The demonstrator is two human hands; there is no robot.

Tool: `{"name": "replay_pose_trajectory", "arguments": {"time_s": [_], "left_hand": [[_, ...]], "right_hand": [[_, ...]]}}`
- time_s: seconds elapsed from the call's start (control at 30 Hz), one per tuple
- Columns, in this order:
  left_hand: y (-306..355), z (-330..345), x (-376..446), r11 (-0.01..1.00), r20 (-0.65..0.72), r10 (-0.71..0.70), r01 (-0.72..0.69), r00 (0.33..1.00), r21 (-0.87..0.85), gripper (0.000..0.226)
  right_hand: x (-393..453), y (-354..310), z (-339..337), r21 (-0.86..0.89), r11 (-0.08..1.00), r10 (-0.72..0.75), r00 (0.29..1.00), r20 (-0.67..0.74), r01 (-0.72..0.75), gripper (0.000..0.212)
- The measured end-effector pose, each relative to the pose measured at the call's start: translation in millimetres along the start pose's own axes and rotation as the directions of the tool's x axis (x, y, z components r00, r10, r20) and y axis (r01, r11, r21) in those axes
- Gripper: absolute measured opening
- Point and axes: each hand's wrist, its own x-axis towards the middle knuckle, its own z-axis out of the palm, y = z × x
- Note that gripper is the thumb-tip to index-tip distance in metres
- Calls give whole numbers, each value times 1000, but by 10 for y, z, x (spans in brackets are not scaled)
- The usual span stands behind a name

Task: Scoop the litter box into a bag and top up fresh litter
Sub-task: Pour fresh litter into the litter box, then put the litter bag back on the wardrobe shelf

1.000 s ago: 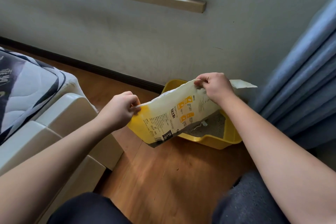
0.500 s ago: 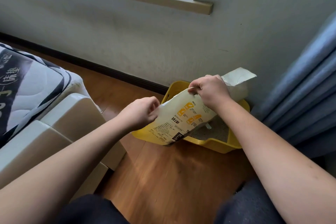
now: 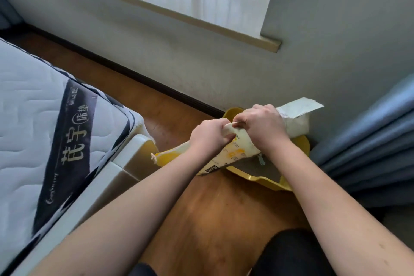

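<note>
Much of the yellow litter box is hidden behind the arms and the litter bag; only its near rim and a patch of grey litter inside show, with a small pale object lying on the litter that is too small to make out. The box sits on the wooden floor against the wall, near the blue curtain. The left hand and right hand are close together, fingers curled tight, each gripping the bunched top of the bag (white and yellow, its print unreadable). The bag hangs over the box, its yellow bottom corner toward the mattress at the left.
</note>
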Motion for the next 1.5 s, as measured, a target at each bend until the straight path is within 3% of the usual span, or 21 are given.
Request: {"name": "replay_pose_trajectory", "arguments": {"time_s": [0.13,0.4,0.47,0.6,0.7,0.77,0.83,0.87,0.93,1.0,1.03,1.07,1.13,1.23,1.3,1.4,1.5], "left_hand": [[417,-621,-107,1000,-75,-18,18,997,-8,26],[1224,-1780,-392,994,-39,-47,43,998,-100,28],[1428,-2032,-467,991,-35,-58,53,998,-126,29],[1787,-2522,-568,981,-33,-76,69,997,-182,29],[2064,-2880,-628,977,-62,-88,74,994,-200,33],[2238,-3106,-677,971,-79,-90,70,993,-230,27],[2395,-3338,-714,962,-95,-68,40,993,-269,21],[2470,-3443,-734,958,-103,-56,24,993,-287,21],[2613,-3639,-765,946,-138,-33,-14,990,-324,22],[2761,-3832,-808,934,-178,-8,-56,984,-353,19],[2839,-3921,-827,928,-184,5,-73,983,-365,17],[2915,-4004,-849,919,-185,15,-87,983,-384,15],[3060,-4161,-877,894,-196,38,-121,980,-431,12],[3242,-4361,-886,867,-272,56,-182,961,-465,9],[3326,-4452,-888,834,-301,63,-216,952,-509,10],[3357,-4542,-892,780,-344,54,-254,937,-572,8],[3275,-4637,-923,691,-367,-12,-258,930,-675,9]], "right_hand": [[92,-180,-758,0,1000,-22,1000,-17,22,20],[175,-410,-2198,-4,998,-69,998,-8,69,9],[181,-451,-2576,5,997,-80,994,-80,81,5],[81,-457,-3315,9,987,-153,944,-292,162,23],[-212,-370,-3768,186,978,23,831,-556,97,13],[-519,-276,-3924,376,926,254,769,-587,-20,16],[-752,-179,-3937,567,797,514,727,-456,-209,23],[-828,-124,-3884,660,677,650,685,-329,-326,28],[-875,32,-3703,805,333,848,529,-29,-490,32],[-811,158,-3532,877,-66,866,409,288,-476,32],[-763,205,-3479,867,-233,824,385,417,-440,35],[-710,246,-3445,844,-360,772,382,509,-397,37],[-553,288,-3493,815,-462,676,456,579,-351,45],[-273,296,-3709,850,-468,599,621,505,-241,70],[-110,291,-3901,867,-476,615,650,447,-146,62],[70,264,-4209,883,-465,505,802,318,-57,56],[222,274,-4446,880,-474,490,817,303,-41,73]]}}
